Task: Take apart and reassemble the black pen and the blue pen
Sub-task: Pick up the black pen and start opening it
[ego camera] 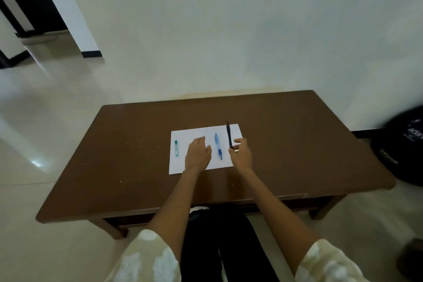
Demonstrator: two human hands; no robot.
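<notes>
Brown wooden table (286, 144) against a pale wall, white paper sheet (196, 131) laid on it as the work area. Black pen (228, 134) lies along the right side of the sheet, far end poking just past the sheet's top edge. Right hand (240, 154) pinches its near end between thumb and fingertips; rest of the pen looks flat on the paper, not yet lifted. Blue pen (218, 146) lies just left of it, roughly parallel, untouched, whole. Left hand (198, 153) rests palm-down on the sheet, fingers relaxed and flat, holding nothing.

Step in hand, as I read it: picking up the black pen to start taking it apart. To do it well: lift by the near end, bring the left hand over to hold the barrel, then twist or pull the two halves apart over the sheet so small inner parts drop on white paper and don't roll off. Keep parts grouped on the right, away from the blue pen.

Small green object (176, 148) sits near the sheet's left edge, well apart from both pens; too small to say what it is. Black pen's tip end is hidden under the right fingers. Pen joints, clip and cap details are blurred. Dark bag (405, 144) at right is cut off by the frame edge. Dark trousers (229, 247) under the table.
</notes>
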